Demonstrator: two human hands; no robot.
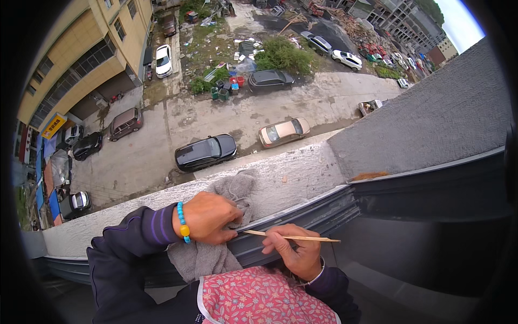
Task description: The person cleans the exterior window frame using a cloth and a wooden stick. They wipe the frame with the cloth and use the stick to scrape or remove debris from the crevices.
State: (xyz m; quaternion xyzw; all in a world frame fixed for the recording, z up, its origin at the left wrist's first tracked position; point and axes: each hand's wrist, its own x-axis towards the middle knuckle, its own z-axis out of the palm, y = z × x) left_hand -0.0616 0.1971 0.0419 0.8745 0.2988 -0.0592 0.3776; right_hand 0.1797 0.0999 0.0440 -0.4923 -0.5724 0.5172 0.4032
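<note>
My left hand point(212, 218), with a blue bead bracelet point(181, 216) at the wrist, grips a grey cloth point(206, 259) draped across a dark window frame point(295, 222). Part of the cloth lies on the concrete ledge point(291, 178) outside, and part hangs over the inner side. In my right hand point(295, 251) is a thin wooden stick point(303, 238), held like a pen. Its left tip reaches the frame's grooved track close to my left fingertips; whether it touches the track I cannot tell.
A rough grey wall point(429, 117) rises at the right end of the ledge. Beyond the ledge's outer edge is a long drop to a street with a black car point(206, 152) and a beige car point(284, 131). A pink floral apron point(263, 297) covers my front, close to the frame.
</note>
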